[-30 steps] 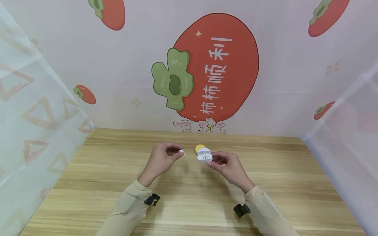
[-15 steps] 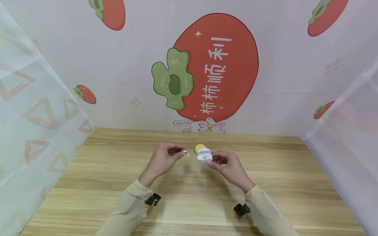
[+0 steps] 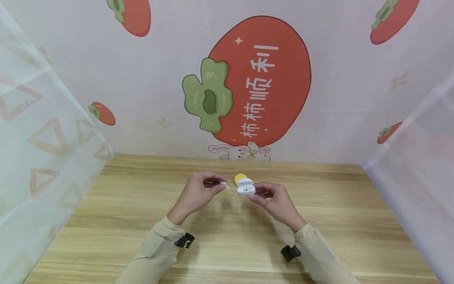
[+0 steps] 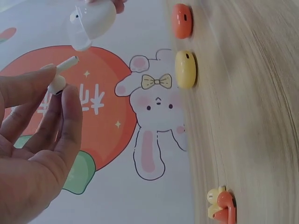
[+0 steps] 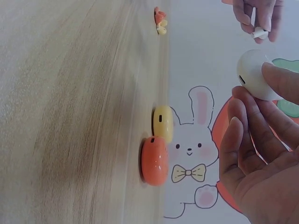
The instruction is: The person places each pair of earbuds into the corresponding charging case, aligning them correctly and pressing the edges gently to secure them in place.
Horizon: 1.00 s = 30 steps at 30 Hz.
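Observation:
Between thumb and fingertips, my left hand (image 3: 195,194) pinches a white wireless earbud (image 4: 57,85), its stem sticking out. This earbud is held in the air, a short gap to the left of a white earbud charging case (image 3: 245,190). My right hand (image 3: 278,202) grips that case by its right side, thumb in front and fingers behind. The case's lid is flipped up in the head view. A small dark spot shows inside; whether an earbud sits there I cannot tell. The right wrist view shows the case's rounded outside (image 5: 254,74).
On the wooden table (image 3: 227,252), a yellow case (image 4: 186,70) stands beside an orange case (image 4: 182,21), both behind the white one. Loose orange earbuds (image 4: 227,205) and yellow earbuds (image 4: 213,196) lie farther left. A printed white backdrop (image 3: 340,134) rises behind the table.
My left hand has moved a little to the right, bringing the earbud closer to the white case; the earbud's angle has shifted slightly. My right hand and the case have stayed still.

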{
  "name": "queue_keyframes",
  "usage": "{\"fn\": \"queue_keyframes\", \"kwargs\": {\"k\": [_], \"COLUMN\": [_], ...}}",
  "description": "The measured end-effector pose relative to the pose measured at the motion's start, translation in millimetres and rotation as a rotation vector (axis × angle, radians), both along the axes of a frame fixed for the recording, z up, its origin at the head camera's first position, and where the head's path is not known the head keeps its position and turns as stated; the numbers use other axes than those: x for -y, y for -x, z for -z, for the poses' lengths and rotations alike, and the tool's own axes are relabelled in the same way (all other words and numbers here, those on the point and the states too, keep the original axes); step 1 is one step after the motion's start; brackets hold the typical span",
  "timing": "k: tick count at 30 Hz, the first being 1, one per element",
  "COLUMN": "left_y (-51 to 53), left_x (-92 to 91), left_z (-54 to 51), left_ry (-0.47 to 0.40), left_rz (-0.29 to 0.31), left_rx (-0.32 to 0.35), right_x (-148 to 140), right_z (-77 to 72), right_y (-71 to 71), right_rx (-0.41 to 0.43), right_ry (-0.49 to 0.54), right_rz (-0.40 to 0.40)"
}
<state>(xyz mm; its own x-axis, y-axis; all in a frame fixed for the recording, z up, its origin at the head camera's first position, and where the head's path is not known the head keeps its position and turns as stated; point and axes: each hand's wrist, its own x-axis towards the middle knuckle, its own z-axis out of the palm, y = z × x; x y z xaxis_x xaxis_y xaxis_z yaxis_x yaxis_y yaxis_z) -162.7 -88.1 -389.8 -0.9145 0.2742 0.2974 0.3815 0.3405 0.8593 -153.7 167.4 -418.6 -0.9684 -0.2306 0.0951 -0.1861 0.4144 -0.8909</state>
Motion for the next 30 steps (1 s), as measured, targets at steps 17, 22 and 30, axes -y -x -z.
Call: {"fn": "queue_keyframes", "kwargs": {"k": [17, 22, 30], "left_y": [-3.2, -2.0, -2.4], "left_x": [-13.3, -18.0, -23.5], "left_z": [-2.3, 2.0, 4.9], "left_ry": [0.008, 0.05, 0.089], "left_rz": [0.057, 0.073, 0.088], "left_rx": [-0.046, -0.156, -0.259], "right_x": [0.6, 1.3, 2.2], "right_z": [1.9, 1.7, 0.0], "right_y": [2.6, 1.8, 0.4], "right_rx": [-0.006, -0.011, -0.014], "right_ry": [-0.003, 0.005, 0.016], "right_rz": [-0.012, -0.024, -0.031]}}
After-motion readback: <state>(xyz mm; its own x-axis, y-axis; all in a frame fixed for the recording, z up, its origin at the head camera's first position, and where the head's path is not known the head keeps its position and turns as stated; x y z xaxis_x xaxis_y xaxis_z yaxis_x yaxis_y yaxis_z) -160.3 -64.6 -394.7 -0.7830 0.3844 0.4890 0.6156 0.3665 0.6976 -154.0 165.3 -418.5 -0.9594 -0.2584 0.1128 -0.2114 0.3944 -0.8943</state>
